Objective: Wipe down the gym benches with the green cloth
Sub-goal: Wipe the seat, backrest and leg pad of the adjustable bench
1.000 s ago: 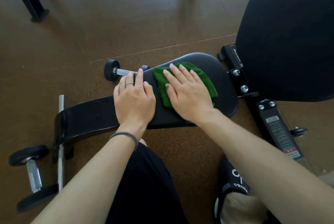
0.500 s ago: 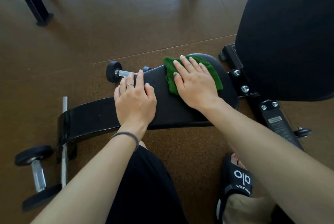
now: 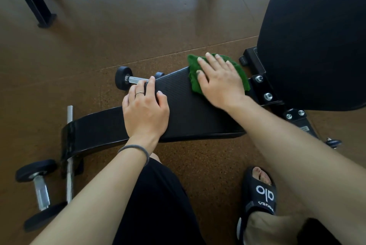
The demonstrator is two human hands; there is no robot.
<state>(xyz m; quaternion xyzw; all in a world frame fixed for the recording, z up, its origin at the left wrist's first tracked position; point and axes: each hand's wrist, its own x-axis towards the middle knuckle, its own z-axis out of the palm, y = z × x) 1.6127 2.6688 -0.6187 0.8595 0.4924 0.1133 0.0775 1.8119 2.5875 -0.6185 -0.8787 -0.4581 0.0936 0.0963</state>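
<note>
The right hand (image 3: 219, 84) lies flat on the green cloth (image 3: 198, 84), fingers straight and slightly spread, pressing it onto the far right end of the bench pad (image 3: 190, 114). The cloth is bunched under the palm and hangs a little over the pad's far edge, just beside the bolted black bracket (image 3: 261, 88). The left hand (image 3: 145, 110) rests palm down on the middle of the pad, fingers loosely together and reaching over its far edge, a ring on one finger and a grey band (image 3: 136, 150) at the wrist. A small dumbbell (image 3: 128, 79) lies on the floor (image 3: 118, 27) just behind that hand; another dumbbell (image 3: 39, 191) lies near the pad's left end. A large black backrest (image 3: 316, 37) fills the upper right. A foot in a black slide (image 3: 258, 191) stands on the floor at lower right
</note>
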